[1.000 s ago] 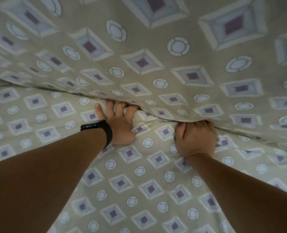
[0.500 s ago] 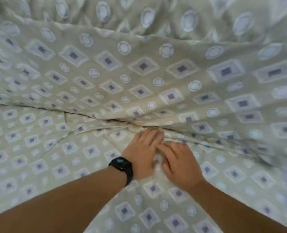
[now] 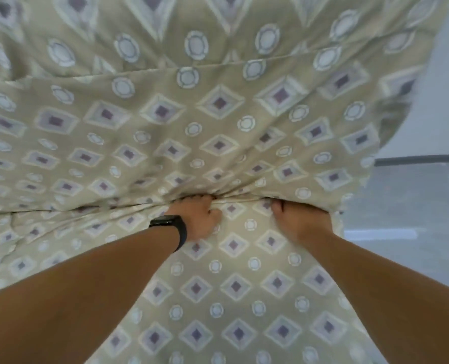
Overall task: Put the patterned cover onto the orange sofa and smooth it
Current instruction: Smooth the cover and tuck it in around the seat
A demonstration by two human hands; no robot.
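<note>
The patterned cover (image 3: 218, 143), beige with purple diamonds and pale rings, lies over the whole sofa, so none of the orange shows. A crease runs across the middle where the seat meets the backrest. My left hand (image 3: 199, 219), with a black watch on its wrist, is at that crease with fingers curled into bunched cloth, and folds radiate from it. My right hand (image 3: 299, 222) is a little to the right at the same crease. Its fingertips are buried under the fold and only its thumb shows.
The cover's right edge (image 3: 349, 200) hangs down beside a grey floor (image 3: 407, 206). A pale wall with a baseboard (image 3: 423, 157) is at the far right. A seam or fold line crosses the backrest cloth higher up.
Both hands have shifted right along the crease and moved apart. They now dig into the fold near the cover's right edge, and the floor and wall have come into view.
</note>
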